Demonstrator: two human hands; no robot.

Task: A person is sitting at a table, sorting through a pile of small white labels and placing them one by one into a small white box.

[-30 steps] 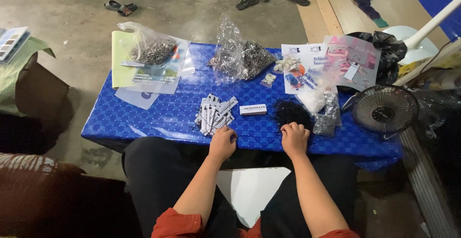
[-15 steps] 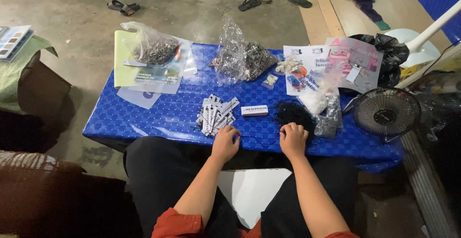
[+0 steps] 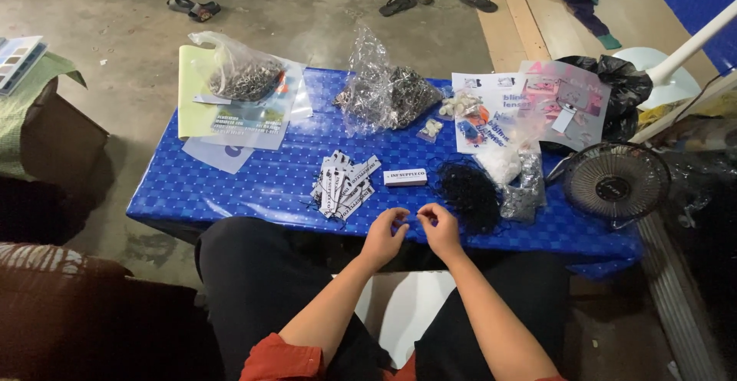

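Tags (image 3: 345,185) piled near left hand (image 3: 384,235); right hand (image 3: 441,230) beside black threads (image 3: 470,194). Both hands fingers curled, pinching; held item too small to tell.

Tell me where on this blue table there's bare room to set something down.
The widest bare patch of the blue table is the front left corner, below the yellow sheet and left of the pile of small tags. A narrower strip runs between the tags and the clear bag of metal parts. The right half is crowded: black cords, printed sheets, small fan.
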